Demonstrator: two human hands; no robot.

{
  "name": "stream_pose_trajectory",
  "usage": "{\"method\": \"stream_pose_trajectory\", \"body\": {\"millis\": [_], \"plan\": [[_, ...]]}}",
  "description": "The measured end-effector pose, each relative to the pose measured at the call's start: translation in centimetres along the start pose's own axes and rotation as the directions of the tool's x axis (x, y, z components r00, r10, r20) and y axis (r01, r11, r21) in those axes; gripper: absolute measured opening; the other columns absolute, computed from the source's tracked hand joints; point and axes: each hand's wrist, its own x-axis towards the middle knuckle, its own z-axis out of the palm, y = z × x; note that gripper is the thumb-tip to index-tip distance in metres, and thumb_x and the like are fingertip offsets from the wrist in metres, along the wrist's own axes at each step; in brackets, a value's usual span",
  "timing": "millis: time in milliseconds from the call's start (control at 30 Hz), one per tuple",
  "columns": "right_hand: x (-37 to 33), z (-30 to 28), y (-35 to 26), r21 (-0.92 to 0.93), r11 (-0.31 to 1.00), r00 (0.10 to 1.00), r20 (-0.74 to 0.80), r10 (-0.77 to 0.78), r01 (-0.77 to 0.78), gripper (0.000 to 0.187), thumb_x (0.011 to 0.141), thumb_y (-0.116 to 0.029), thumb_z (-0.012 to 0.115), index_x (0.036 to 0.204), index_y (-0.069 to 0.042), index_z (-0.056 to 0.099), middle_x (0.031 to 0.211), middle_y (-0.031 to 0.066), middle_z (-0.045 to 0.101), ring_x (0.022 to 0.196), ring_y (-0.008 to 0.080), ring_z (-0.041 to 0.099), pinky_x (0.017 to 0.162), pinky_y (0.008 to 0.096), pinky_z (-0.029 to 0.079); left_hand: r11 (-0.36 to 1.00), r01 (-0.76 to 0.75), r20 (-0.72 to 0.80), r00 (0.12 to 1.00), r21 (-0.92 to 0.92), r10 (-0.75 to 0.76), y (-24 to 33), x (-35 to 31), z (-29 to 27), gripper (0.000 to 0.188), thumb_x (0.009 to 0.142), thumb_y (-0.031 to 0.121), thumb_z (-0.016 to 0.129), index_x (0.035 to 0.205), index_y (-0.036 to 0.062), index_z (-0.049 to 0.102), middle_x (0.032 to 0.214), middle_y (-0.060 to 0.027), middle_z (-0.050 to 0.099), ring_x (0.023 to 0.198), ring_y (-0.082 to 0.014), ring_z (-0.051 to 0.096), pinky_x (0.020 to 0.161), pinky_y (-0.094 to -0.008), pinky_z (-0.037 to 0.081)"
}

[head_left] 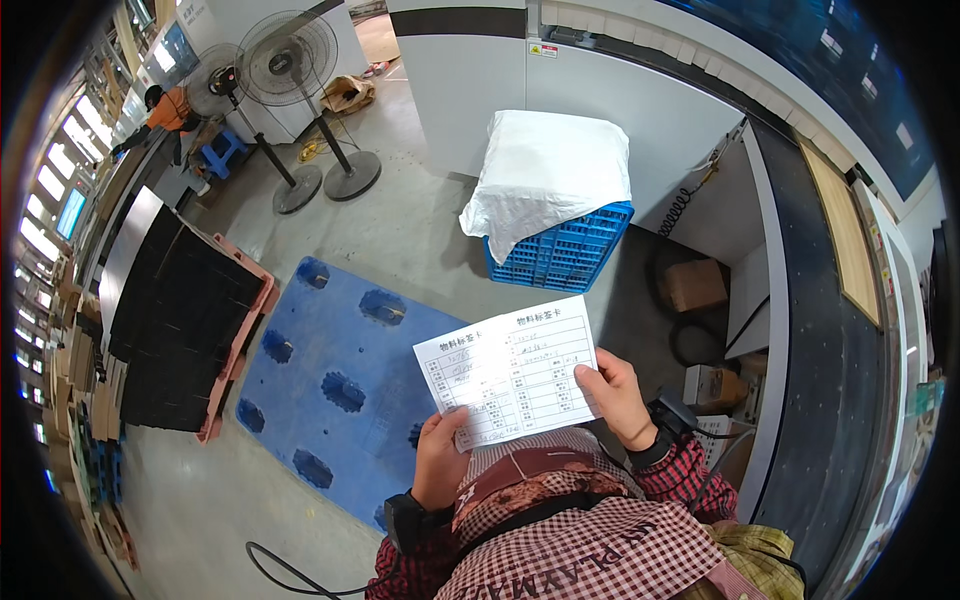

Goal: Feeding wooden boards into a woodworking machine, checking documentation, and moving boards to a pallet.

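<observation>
A white paper card (510, 370) printed with two side-by-side tables and filled in by handwriting is held up in front of me. My left hand (440, 460) pinches its lower left corner, thumb on the printed face. At the right edge my right hand (618, 400) grips it the same way, fingers behind the paper. The card tilts slightly, its right side higher. Beneath and beyond it lies a blue plastic pallet (330, 350) on the floor, partly hidden by the card and my left arm.
Ahead stands a blue crate (560, 250) draped with a white cloth (555, 165). Black sheets (185, 320) are stacked on a reddish pallet (235, 350) at left. Two standing fans (285, 60) and a person in orange (172, 110) are farther back. A long machine bench (830, 350) runs along the right.
</observation>
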Motion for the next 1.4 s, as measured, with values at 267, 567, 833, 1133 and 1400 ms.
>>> {"method": "stream_pose_trajectory", "body": {"millis": [267,567,833,1133,1400], "plan": [[0.05,-0.07,0.01,-0.014,1.0,1.0,-0.014,0.002,-0.003,0.023,0.09,-0.013,0.052,0.103,0.005,0.058,0.085,0.0013,0.061,0.076,0.0056,0.052,0.067,0.0217,0.044,0.999,-0.024,0.034,0.999,-0.035,0.025,-0.21,0.25,-0.34,0.024,0.09,0.007,0.045,0.105,-0.009,0.053,0.103,-0.0146,0.061,0.091,-0.0202,0.062,0.079,-0.0299,0.05],[0.08,-0.19,-0.04,-0.017,1.0,1.0,0.0,-0.015,0.015,0.025,0.091,-0.016,0.052,0.103,0.005,0.058,0.088,0.0017,0.061,0.078,0.0062,0.052,0.069,0.0226,0.044,0.987,-0.099,0.053,0.994,0.13,0.092,-0.51,0.38,-0.77,0.02,0.09,0.007,0.045,0.101,-0.0079,0.054,0.098,-0.013,0.063,0.087,-0.0173,0.062,0.075,-0.0278,0.051],[-0.03,-0.21,-0.37,0.002,1.0,1.0,-0.009,0.017,-0.017,0.022,0.09,-0.011,0.051,0.102,0.006,0.058,0.091,0.0031,0.061,0.082,0.0069,0.053,0.074,0.023,0.043,0.977,-0.112,0.063,0.993,0.181,0.102,-0.37,0.42,-0.33,0.021,0.09,0.007,0.046,0.101,-0.0081,0.054,0.099,-0.0134,0.062,0.088,-0.0185,0.062,0.076,-0.0289,0.052],[0.07,-0.55,0.32,-0.005,1.0,0.999,-0.045,-0.014,0.014,0.022,0.09,-0.013,0.052,0.101,0.004,0.058,0.084,0.0009,0.06,0.074,0.0051,0.05,0.066,0.022,0.043,0.994,-0.038,0.053,0.998,0.107,0.032,-0.31,0.58,-0.04,0.024,0.09,0.008,0.046,0.104,-0.0091,0.053,0.102,-0.0145,0.061,0.09,-0.02,0.062,0.078,-0.0303,0.051],[0.31,-0.98,-0.32,0.042,0.999,0.997,-0.073,-0.003,0.006,0.023,0.089,-0.011,0.051,0.103,0.006,0.057,0.09,0.0033,0.062,0.08,0.0066,0.054,0.071,0.0226,0.044,1.0,0.012,0.031,0.999,0.024,-0.013,-0.57,0.97,-0.62,0.026,0.09,0.009,0.046,0.108,-0.0099,0.051,0.106,-0.0163,0.06,0.093,-0.0225,0.061,0.081,-0.0321,0.05]]}}
